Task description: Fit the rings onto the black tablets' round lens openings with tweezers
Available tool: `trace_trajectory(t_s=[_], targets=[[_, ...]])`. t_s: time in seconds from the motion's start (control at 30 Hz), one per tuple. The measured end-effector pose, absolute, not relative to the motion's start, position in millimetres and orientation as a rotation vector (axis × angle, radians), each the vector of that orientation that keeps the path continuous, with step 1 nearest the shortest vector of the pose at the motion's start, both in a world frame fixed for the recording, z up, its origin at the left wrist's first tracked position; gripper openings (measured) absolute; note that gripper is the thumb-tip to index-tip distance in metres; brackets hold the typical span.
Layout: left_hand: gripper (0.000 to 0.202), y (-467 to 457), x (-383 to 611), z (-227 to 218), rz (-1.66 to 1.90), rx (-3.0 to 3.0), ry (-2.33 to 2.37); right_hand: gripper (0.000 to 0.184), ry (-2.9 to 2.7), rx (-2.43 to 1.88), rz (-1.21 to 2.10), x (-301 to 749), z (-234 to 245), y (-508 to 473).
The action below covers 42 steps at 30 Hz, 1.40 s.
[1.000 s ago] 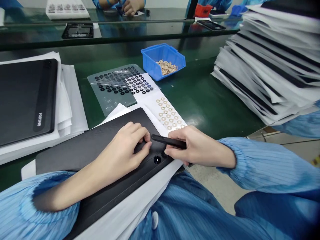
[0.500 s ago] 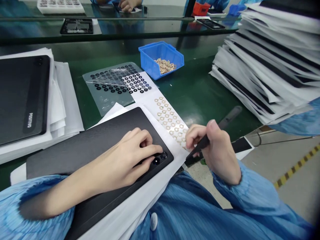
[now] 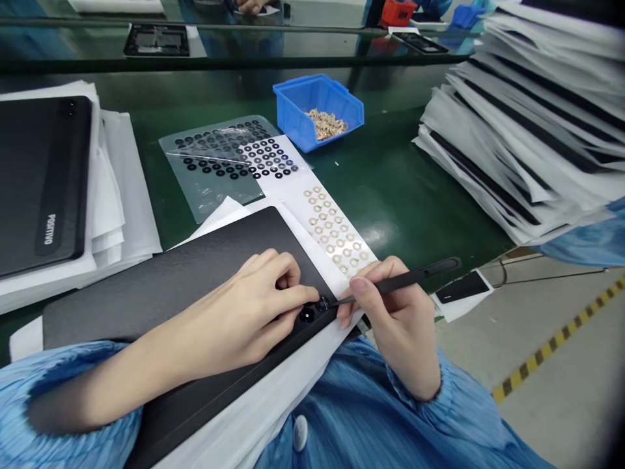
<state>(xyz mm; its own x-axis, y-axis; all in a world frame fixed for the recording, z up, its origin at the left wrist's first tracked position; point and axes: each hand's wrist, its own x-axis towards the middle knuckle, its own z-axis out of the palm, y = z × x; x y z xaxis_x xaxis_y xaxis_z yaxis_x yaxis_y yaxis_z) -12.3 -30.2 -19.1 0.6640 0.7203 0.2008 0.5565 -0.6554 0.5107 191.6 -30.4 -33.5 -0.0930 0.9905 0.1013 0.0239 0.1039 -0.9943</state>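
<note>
A black tablet [image 3: 215,267] lies at a slant on white paper in front of me, with two round camera lenses [image 3: 307,315] near its right corner. My left hand [image 3: 258,306] rests on it, holding nothing. Its index fingertip touches the edge of the upper lens, and the thumb is beside the lower one. Black tweezers [image 3: 405,280] are pinched in my right hand [image 3: 390,319], their tip against the tablet's corner by the upper lens. Beyond the hands are a strip of pale rings [image 3: 336,228] and a sheet of black rings [image 3: 219,156], partly under clear film.
A blue bin [image 3: 297,117] of small tan pieces stands further back. To the left, another tablet [image 3: 43,176] tops a stack of papers. A tall paper-interleaved stack [image 3: 527,124] rises at the right. Across the line, a co-worker's hand [image 3: 251,6] shows.
My right hand has moved left and down, bringing the tweezers' tip to the tablet's corner beside the upper lens. My left hand stays in place on the tablet.
</note>
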Motion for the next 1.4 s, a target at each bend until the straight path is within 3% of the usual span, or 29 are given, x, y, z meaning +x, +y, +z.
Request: trace_trajectory(t_s=[0.47, 0.7, 1.0, 1.2, 1.4], targets=[[0.023, -30.2, -11.8, -17.9, 0.529, 2.448, 1.022, 0.017, -1.447, -0.974, 1.193, 189.1, -29.1, -33.9], [0.024, -30.9, -11.2, -15.2, 0.517, 2.449, 1.024, 0.024, -1.752, -1.004, 1.09, 195.0, 14.8, 23.8], [0.024, -31.4, -7.7, -11.2, 0.504, 2.444, 1.053, 0.026, -2.16, -0.707, 1.139, 50.9, -4.2, 146.8], [0.019, -31.1, -8.2, -12.6, 0.478, 2.486, 1.06, 0.021, -2.462, -0.573, 0.839, 7.2, -21.0, 153.6], [0.021, -31.6, -8.0, -11.7, 0.474, 2.504, 1.045, 0.025, -2.503, -0.561, 0.472, 31.1, 7.3, 149.8]])
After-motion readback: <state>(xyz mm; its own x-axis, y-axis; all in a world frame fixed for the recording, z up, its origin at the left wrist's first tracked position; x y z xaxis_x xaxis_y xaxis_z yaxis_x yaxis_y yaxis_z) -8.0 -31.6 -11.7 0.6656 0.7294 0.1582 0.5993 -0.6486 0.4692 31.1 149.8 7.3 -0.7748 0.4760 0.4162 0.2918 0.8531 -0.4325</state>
